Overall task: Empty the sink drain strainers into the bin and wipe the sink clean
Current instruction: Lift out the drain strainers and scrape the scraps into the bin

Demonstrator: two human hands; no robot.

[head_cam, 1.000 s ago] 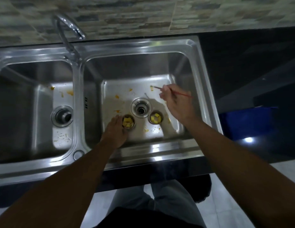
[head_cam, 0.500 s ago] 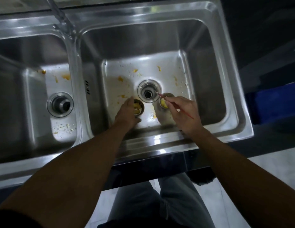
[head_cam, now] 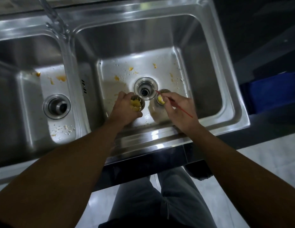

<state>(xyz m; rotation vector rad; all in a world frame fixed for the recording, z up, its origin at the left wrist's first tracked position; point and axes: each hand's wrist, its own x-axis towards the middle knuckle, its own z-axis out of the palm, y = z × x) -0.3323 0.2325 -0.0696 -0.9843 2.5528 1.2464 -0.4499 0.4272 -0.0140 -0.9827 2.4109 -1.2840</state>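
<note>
Here, mid-frame in the right basin [head_cam: 201,71], the left hand [head_cam: 125,109] has its grip clasped round a scrap-filled strainer [head_cam: 137,102]; the right hand [head_cam: 181,111] pinches a red stick [head_cam: 187,113] over the second strainer [head_cam: 160,100], just beside the drain [head_cam: 145,88].

A kitchen: a double-bowl stainless steel sink [head_cam: 160,139] is sitting in a black worktop [head_cam: 239,30], a chrome tap [head_cam: 53,15] behind it.

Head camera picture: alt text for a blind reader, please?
The left hand grips a strainer of yellow scraps and the right hand pinches a red stick by a second strainer, inside the right basin of a steel sink. Food bits dot both basins.
</note>
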